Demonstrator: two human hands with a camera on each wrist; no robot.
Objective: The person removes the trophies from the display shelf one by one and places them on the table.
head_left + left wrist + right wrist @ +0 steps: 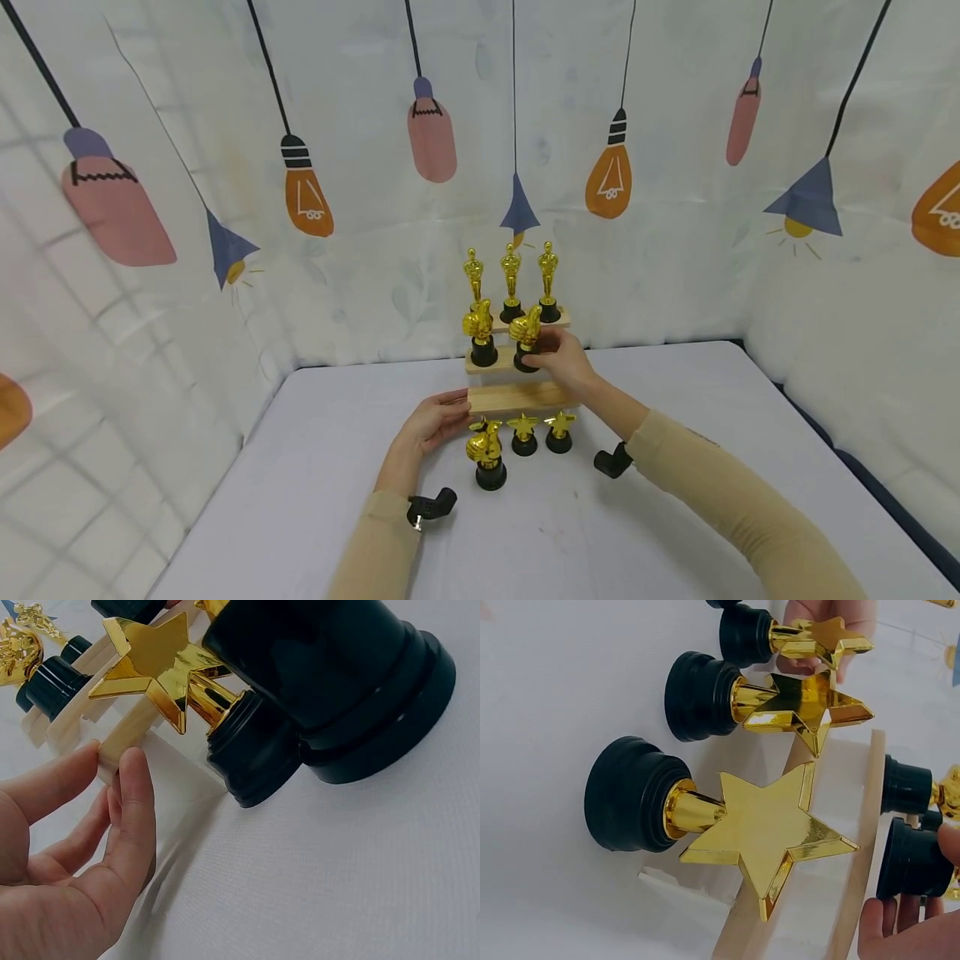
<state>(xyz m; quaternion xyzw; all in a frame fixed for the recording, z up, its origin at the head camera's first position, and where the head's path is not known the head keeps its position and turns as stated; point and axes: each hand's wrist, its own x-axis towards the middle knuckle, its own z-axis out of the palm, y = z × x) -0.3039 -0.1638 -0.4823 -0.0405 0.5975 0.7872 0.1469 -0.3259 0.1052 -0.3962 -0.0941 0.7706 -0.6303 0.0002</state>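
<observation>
My right hand grips the black base of a gold thumbs-up trophy at the middle wooden step. Left of it on that step stands another thumbs-up trophy. My left hand pinches the left end of the lowest wooden step between thumb and fingers; the left wrist view shows this grip on the plank. In front of the stand are star trophies on black bases and a third thumbs-up trophy, which partly covers the leftmost star.
Three gold figure statuettes stand on the top step. A white cloth covers the table. Behind it hangs a white backdrop printed with lamps and bulbs.
</observation>
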